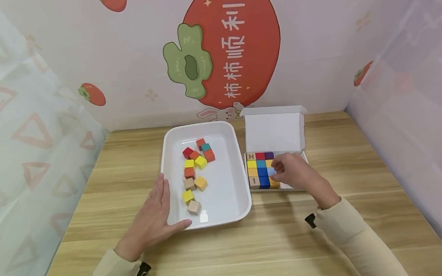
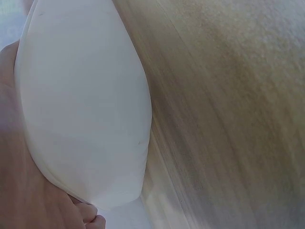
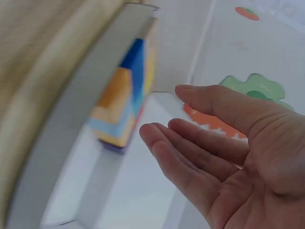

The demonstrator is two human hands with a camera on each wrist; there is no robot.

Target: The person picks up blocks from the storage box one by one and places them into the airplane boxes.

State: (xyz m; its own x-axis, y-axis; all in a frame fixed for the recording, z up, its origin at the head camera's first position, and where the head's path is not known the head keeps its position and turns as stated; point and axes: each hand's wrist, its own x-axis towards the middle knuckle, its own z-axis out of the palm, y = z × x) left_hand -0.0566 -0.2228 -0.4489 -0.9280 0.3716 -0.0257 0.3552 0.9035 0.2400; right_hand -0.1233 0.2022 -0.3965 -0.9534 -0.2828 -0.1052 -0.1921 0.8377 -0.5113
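Observation:
In the head view my left hand (image 1: 151, 214) lies at the near left corner of a white tray (image 1: 226, 211). Its straight fingers run along the left rim, and the thumb reaches the front rim. Inside the tray lie several red, orange, yellow, teal and plain wooden cubes (image 1: 194, 207). My right hand (image 1: 295, 173) hovers over a white cardboard box (image 1: 253, 191), right of the tray. The right wrist view shows its thumb and fingers apart, with nothing between them. Rows of coloured cubes (image 1: 262, 172) fill the box's left part, some marked with letters.
The box's lid (image 1: 273, 131) stands raised at the back, near the patterned backdrop (image 1: 133, 67). Wooden tabletop (image 1: 230, 258) stretches in front of the tray and box. Fabric walls (image 1: 29, 127) rise at both sides.

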